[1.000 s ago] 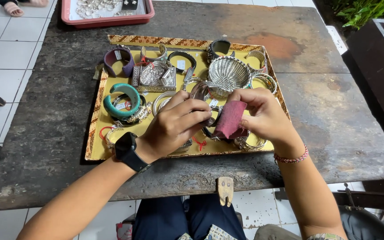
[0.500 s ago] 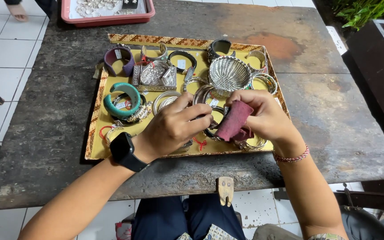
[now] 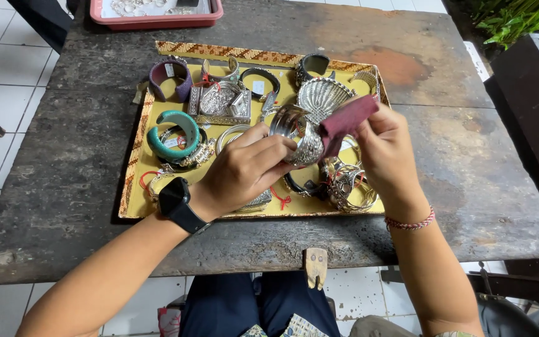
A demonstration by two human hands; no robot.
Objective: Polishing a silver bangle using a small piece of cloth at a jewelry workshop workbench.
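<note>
Polishing at frame centre, your left hand (image 3: pixel 244 171) grips the silver cuff bracelet (image 3: pixel 297 132) while your right hand (image 3: pixel 385 153) pinches the maroon cloth (image 3: pixel 346 122); rotate the cuff to expose an unrubbed section.

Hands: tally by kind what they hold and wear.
silver cuff, in left hand: 1
maroon cloth, in right hand: 1
black watch: 1
pink braided bracelet: 1
Total: 4
</note>
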